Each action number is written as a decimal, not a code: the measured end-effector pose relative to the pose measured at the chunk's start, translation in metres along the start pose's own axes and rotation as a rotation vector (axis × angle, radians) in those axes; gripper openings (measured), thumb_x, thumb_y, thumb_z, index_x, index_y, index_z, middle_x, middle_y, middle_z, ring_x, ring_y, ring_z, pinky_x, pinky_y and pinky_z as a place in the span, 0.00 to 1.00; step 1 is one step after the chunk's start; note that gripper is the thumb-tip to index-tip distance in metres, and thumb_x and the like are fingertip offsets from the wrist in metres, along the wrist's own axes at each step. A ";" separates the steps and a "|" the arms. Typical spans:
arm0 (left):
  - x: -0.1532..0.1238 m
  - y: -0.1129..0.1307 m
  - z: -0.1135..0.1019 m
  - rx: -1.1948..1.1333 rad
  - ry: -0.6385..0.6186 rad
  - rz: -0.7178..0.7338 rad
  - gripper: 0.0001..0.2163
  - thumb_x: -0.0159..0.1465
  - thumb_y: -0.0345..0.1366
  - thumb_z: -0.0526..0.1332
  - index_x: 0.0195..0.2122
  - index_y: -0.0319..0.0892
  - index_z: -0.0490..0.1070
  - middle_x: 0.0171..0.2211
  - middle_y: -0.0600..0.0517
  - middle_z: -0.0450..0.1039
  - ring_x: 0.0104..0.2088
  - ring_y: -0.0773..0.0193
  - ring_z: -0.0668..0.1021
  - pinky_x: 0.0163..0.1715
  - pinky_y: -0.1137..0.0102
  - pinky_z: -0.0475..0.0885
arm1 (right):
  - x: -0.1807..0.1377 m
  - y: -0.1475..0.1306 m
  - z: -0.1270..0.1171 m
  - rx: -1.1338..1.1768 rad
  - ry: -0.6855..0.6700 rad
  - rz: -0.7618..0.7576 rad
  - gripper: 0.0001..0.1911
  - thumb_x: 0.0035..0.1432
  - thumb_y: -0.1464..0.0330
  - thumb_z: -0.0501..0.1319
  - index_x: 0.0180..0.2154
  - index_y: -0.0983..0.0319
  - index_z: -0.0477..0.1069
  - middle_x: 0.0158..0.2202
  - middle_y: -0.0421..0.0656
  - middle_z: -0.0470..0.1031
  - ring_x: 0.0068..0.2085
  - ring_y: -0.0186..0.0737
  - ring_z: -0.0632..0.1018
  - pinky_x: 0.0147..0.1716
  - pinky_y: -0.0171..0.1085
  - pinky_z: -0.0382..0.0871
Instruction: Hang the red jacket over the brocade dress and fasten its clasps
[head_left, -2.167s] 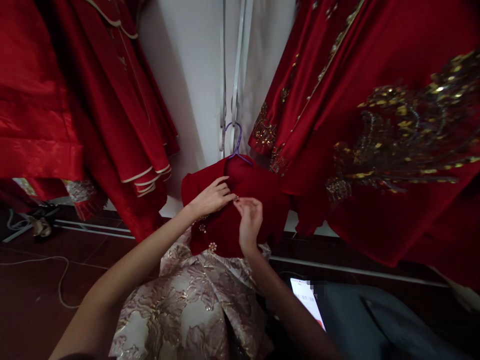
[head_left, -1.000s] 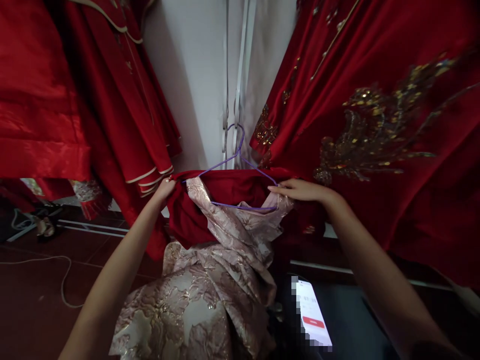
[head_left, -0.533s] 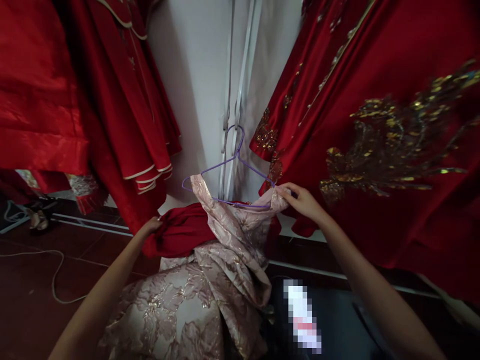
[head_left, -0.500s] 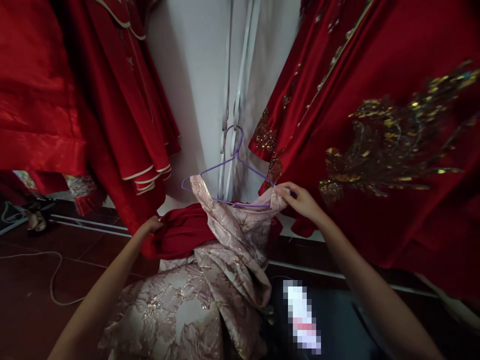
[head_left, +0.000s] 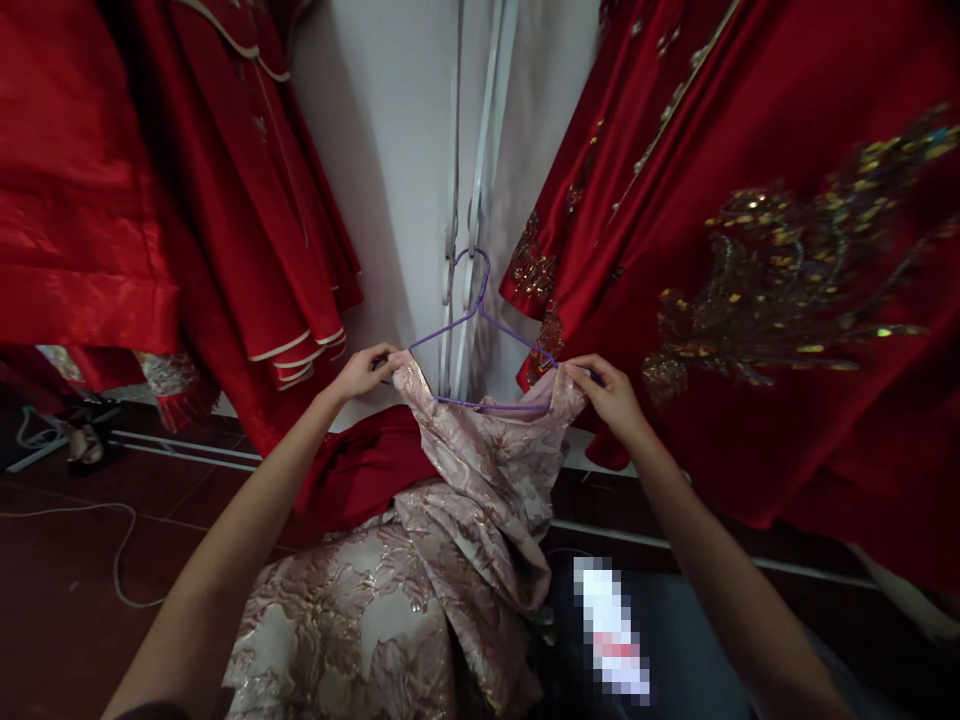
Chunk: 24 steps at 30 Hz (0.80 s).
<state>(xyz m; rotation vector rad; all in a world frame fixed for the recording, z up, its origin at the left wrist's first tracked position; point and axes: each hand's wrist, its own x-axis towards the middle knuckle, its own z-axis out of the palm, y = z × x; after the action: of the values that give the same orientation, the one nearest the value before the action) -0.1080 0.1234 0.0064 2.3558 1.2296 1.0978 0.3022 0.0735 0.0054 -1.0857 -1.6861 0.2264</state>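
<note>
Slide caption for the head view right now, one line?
Left grip and right grip pinch a pink-and-gold gown at its shoulders on a purple hanger, red cloth bunched at its waist.

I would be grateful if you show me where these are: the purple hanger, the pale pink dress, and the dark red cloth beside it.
Purple hanger [head_left: 479, 304]: head view, on the neck below its hook.
Pale pink dress [head_left: 459, 520]: head view, on its gathered folds.
Dark red cloth [head_left: 367, 472]: head view, on its visible middle.
</note>
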 end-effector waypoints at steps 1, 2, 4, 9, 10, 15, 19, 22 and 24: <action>-0.002 0.002 0.002 -0.042 0.027 -0.005 0.22 0.60 0.53 0.52 0.41 0.40 0.73 0.36 0.50 0.75 0.34 0.64 0.75 0.35 0.74 0.68 | 0.000 0.001 0.001 0.003 0.002 0.000 0.12 0.55 0.57 0.58 0.34 0.59 0.72 0.33 0.41 0.75 0.36 0.40 0.75 0.38 0.40 0.68; -0.003 0.004 0.004 -0.080 0.051 -0.012 0.23 0.59 0.53 0.52 0.40 0.39 0.73 0.35 0.50 0.76 0.34 0.64 0.74 0.35 0.74 0.68 | 0.001 0.001 0.002 0.005 0.004 0.001 0.12 0.54 0.57 0.58 0.33 0.59 0.72 0.33 0.41 0.75 0.36 0.40 0.75 0.37 0.40 0.68; -0.002 0.008 0.008 -0.140 0.082 -0.027 0.23 0.58 0.54 0.54 0.39 0.38 0.75 0.34 0.51 0.76 0.34 0.64 0.74 0.34 0.74 0.68 | 0.003 0.002 0.003 0.015 0.022 0.008 0.12 0.54 0.57 0.58 0.33 0.59 0.72 0.32 0.41 0.76 0.35 0.40 0.75 0.38 0.40 0.68; -0.009 -0.001 0.015 -0.269 0.257 -0.124 0.23 0.58 0.53 0.55 0.38 0.37 0.76 0.32 0.51 0.76 0.31 0.64 0.74 0.31 0.73 0.68 | 0.000 0.016 0.002 0.110 0.268 0.140 0.13 0.50 0.56 0.60 0.33 0.59 0.73 0.32 0.42 0.76 0.34 0.42 0.75 0.36 0.41 0.70; -0.016 -0.007 0.016 -0.271 0.318 -0.159 0.23 0.57 0.53 0.55 0.38 0.36 0.76 0.32 0.51 0.76 0.30 0.64 0.73 0.30 0.73 0.67 | -0.006 0.021 0.002 0.137 0.361 0.178 0.14 0.50 0.56 0.61 0.33 0.59 0.72 0.32 0.43 0.76 0.34 0.42 0.76 0.36 0.41 0.70; -0.079 -0.036 0.025 -0.126 0.396 -0.334 0.22 0.58 0.53 0.53 0.29 0.37 0.74 0.21 0.53 0.71 0.25 0.65 0.72 0.26 0.73 0.65 | -0.069 0.035 0.006 0.202 0.535 0.337 0.15 0.50 0.57 0.61 0.34 0.61 0.71 0.31 0.43 0.76 0.33 0.42 0.76 0.34 0.43 0.71; -0.108 -0.033 0.035 0.028 0.439 -0.364 0.18 0.62 0.50 0.50 0.31 0.40 0.70 0.24 0.52 0.71 0.28 0.63 0.72 0.30 0.72 0.66 | -0.106 -0.006 0.012 0.108 0.224 0.213 0.11 0.55 0.60 0.59 0.35 0.59 0.70 0.35 0.44 0.75 0.39 0.42 0.76 0.41 0.43 0.69; -0.095 -0.007 0.042 0.149 0.576 -0.262 0.15 0.65 0.44 0.46 0.34 0.41 0.66 0.31 0.48 0.69 0.34 0.62 0.72 0.37 0.68 0.67 | -0.104 -0.052 0.011 0.006 0.075 0.022 0.07 0.58 0.63 0.56 0.36 0.58 0.69 0.44 0.45 0.73 0.47 0.43 0.73 0.49 0.45 0.64; -0.076 0.018 0.048 0.183 0.576 -0.128 0.13 0.66 0.41 0.45 0.37 0.41 0.65 0.36 0.46 0.69 0.38 0.61 0.71 0.41 0.66 0.67 | -0.091 -0.074 0.009 0.010 0.053 -0.028 0.07 0.59 0.64 0.55 0.37 0.58 0.68 0.45 0.45 0.72 0.48 0.42 0.72 0.49 0.44 0.64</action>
<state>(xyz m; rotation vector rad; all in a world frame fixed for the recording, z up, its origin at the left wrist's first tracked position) -0.0895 0.0578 -0.0540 2.1052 1.7014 1.7583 0.2567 -0.0332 -0.0132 -1.0514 -1.6499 0.1867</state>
